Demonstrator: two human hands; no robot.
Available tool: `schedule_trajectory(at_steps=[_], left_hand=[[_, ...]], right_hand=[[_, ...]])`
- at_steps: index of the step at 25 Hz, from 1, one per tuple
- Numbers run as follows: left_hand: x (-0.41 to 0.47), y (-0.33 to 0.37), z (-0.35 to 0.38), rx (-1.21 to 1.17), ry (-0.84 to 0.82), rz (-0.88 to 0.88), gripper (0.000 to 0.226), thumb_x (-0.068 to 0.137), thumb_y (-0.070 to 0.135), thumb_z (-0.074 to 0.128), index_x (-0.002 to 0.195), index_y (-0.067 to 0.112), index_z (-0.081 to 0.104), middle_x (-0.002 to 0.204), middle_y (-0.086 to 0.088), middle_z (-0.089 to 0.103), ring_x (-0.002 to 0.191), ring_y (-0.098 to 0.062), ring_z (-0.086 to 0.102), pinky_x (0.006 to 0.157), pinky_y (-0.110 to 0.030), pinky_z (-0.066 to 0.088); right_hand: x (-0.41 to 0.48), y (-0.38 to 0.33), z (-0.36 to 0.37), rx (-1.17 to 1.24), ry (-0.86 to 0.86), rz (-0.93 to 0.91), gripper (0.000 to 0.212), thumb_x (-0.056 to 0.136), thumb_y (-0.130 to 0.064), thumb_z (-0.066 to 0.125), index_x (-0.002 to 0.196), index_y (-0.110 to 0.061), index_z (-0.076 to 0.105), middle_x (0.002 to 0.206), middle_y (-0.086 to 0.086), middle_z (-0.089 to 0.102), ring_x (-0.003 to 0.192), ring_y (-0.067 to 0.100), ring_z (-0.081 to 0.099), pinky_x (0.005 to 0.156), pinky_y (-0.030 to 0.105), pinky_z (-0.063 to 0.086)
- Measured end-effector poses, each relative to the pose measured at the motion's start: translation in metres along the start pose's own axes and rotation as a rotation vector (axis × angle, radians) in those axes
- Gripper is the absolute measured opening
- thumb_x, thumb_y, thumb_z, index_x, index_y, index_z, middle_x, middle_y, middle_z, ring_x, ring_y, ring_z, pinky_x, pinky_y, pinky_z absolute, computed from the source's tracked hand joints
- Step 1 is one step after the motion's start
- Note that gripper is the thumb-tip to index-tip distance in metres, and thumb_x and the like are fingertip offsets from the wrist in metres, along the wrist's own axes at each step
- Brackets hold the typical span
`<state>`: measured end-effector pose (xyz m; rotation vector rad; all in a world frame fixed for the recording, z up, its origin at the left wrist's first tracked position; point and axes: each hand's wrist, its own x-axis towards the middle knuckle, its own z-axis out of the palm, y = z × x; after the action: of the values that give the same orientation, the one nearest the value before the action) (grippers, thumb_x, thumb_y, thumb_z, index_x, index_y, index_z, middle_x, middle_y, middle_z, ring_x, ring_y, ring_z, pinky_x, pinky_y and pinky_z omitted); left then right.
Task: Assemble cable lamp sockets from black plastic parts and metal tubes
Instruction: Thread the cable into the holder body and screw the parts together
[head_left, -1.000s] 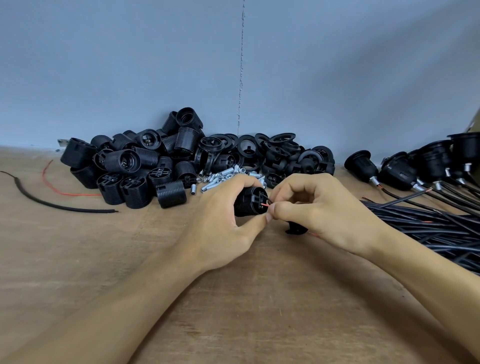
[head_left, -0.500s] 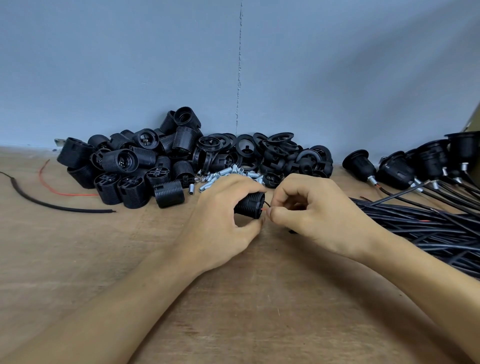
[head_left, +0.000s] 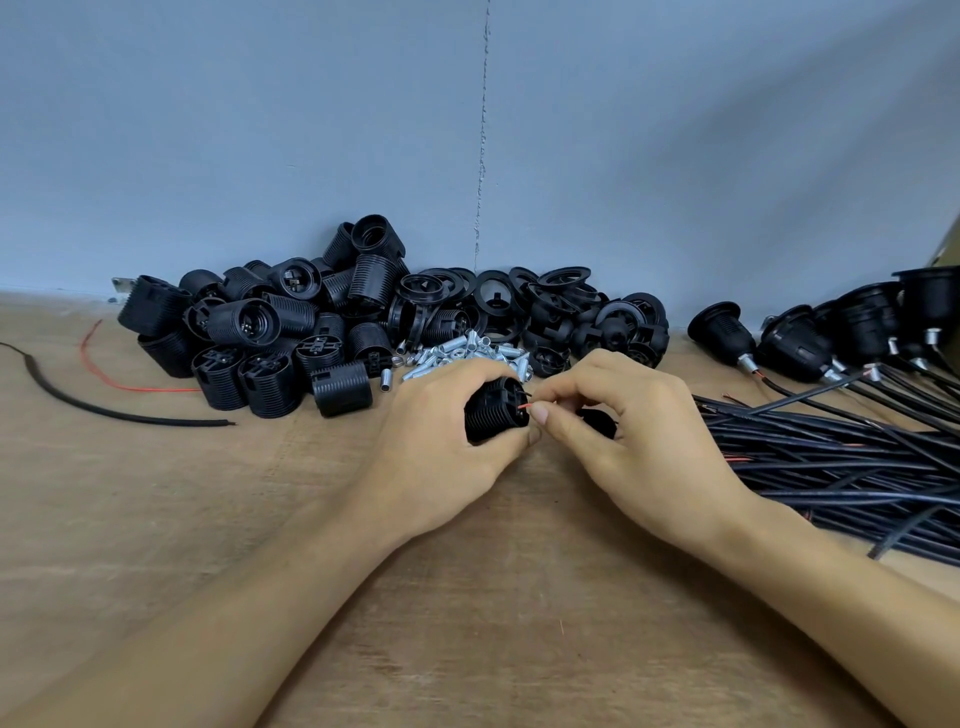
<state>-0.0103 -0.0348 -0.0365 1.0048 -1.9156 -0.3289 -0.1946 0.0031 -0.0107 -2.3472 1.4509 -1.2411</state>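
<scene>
Socket body (head_left: 493, 410) — gripped by left hand (head_left: 441, 441), right hand (head_left: 623, 421) pinching red wire (head_left: 524, 406)

The socket bodies (head_left: 244, 322) are black ribbed plastic, the small tubes (head_left: 462, 353) shiny threaded metal, the table (head_left: 156, 493) matt wood.

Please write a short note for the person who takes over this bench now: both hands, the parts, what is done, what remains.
Left hand grips a ribbed socket body. Right hand pinches the red wire at that body's end. Loose socket bodies, rings and metal tubes are piled by the wall; cables lie on the right. Done: finished sockets on cables, far right. Left: wire and close this one, then the pile.
</scene>
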Motion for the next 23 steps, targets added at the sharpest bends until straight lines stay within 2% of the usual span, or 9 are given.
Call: schedule_trajectory(at_steps=[4, 6, 11, 14, 19, 23], left_hand=[[0.000, -0.002, 0.001, -0.020, -0.045, -0.022, 0.024, 0.080, 0.040, 0.082, 0.098, 0.030, 0.070, 0.086, 0.017, 0.070, 0.087, -0.003, 0.064, 0.075, -0.020, 0.047], [0.000, -0.002, 0.001, -0.018, -0.065, -0.009, 0.024, 0.078, 0.042, 0.081, 0.096, 0.029, 0.070, 0.083, 0.015, 0.070, 0.084, -0.005, 0.064, 0.073, -0.023, 0.046], [-0.001, -0.004, 0.001, 0.063, -0.161, 0.003, 0.030, 0.075, 0.053, 0.071, 0.098, 0.033, 0.070, 0.084, 0.017, 0.070, 0.084, -0.003, 0.064, 0.075, -0.030, 0.050], [-0.001, -0.003, 0.002, 0.090, -0.165, 0.010, 0.029, 0.075, 0.051, 0.069, 0.098, 0.034, 0.068, 0.082, 0.017, 0.068, 0.081, -0.002, 0.062, 0.071, -0.028, 0.049], [-0.001, -0.005, 0.002, 0.088, -0.159, -0.003, 0.034, 0.075, 0.056, 0.064, 0.103, 0.037, 0.066, 0.085, 0.018, 0.069, 0.082, -0.001, 0.063, 0.071, -0.028, 0.051], [-0.001, -0.006, 0.004, 0.113, -0.162, 0.012, 0.040, 0.074, 0.062, 0.059, 0.106, 0.040, 0.064, 0.089, 0.021, 0.068, 0.086, 0.001, 0.062, 0.074, -0.025, 0.051]], right_hand=[[-0.001, 0.002, 0.001, -0.009, -0.008, -0.003, 0.009, 0.092, -0.017, 0.071, 0.085, -0.023, 0.074, 0.082, -0.013, 0.059, 0.088, 0.010, 0.058, 0.079, 0.019, 0.043], [-0.002, 0.003, 0.001, -0.068, -0.020, -0.048, 0.009, 0.092, -0.015, 0.070, 0.085, -0.020, 0.073, 0.081, -0.012, 0.056, 0.085, 0.009, 0.055, 0.077, 0.017, 0.041], [-0.003, 0.007, 0.002, -0.235, -0.051, -0.197, 0.006, 0.092, -0.011, 0.067, 0.086, -0.013, 0.066, 0.081, -0.004, 0.053, 0.080, 0.017, 0.049, 0.073, 0.031, 0.044], [-0.005, 0.008, 0.004, -0.212, -0.043, -0.190, 0.006, 0.092, -0.013, 0.067, 0.086, -0.014, 0.064, 0.080, -0.005, 0.051, 0.079, 0.016, 0.049, 0.072, 0.030, 0.044], [-0.008, 0.008, 0.010, -0.110, 0.000, -0.099, 0.012, 0.093, -0.014, 0.067, 0.084, -0.020, 0.061, 0.077, -0.011, 0.048, 0.075, 0.006, 0.048, 0.068, 0.015, 0.036], [-0.007, 0.009, 0.011, -0.098, 0.002, -0.100, 0.015, 0.092, -0.012, 0.067, 0.082, -0.019, 0.059, 0.075, -0.011, 0.048, 0.073, 0.006, 0.048, 0.066, 0.015, 0.037]])
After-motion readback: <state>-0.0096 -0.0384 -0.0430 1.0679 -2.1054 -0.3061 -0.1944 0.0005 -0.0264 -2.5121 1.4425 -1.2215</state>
